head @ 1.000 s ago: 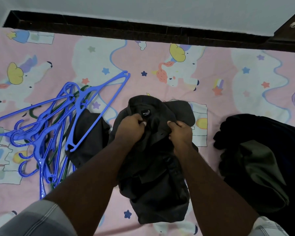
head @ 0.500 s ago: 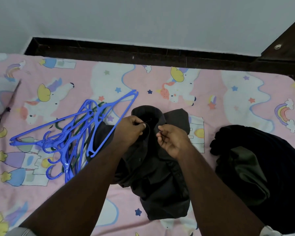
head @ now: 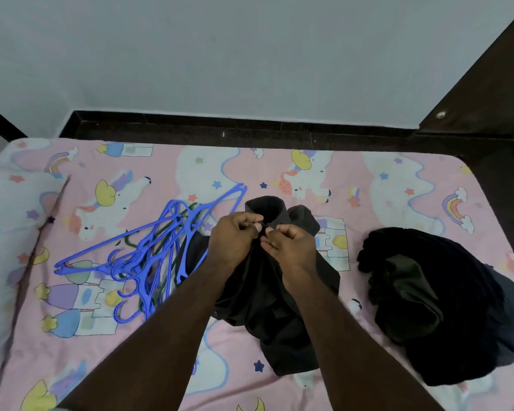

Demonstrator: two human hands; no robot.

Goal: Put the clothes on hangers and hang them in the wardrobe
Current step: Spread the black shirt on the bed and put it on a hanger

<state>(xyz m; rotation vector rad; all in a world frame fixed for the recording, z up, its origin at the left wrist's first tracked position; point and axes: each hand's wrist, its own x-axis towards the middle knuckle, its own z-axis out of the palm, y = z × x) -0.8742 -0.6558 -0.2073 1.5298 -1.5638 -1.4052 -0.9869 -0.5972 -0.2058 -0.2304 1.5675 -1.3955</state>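
Observation:
A dark grey shirt (head: pixel 279 315) lies crumpled in the middle of the bed, its collar (head: pixel 266 206) standing up at the far end. My left hand (head: pixel 235 238) and my right hand (head: pixel 291 247) meet just below the collar, each pinching the shirt's front edge between thumb and fingertips. To the left lies a tangled heap of blue plastic hangers (head: pixel 149 256), with a dark green one among them. A pile of dark clothes (head: pixel 433 298) sits at the right.
The bed wears a pink unicorn-print sheet (head: pixel 383 185). A matching pillow (head: pixel 9 232) lies at the left edge. Behind the bed are a dark frame rail (head: pixel 220 129) and a pale wall; a dark wooden panel (head: pixel 487 90) rises at the right.
The camera has tilted up, showing more wall. My hands have drawn closer together at the collar front; the right hand has turned from palm-up to pinching the fabric.

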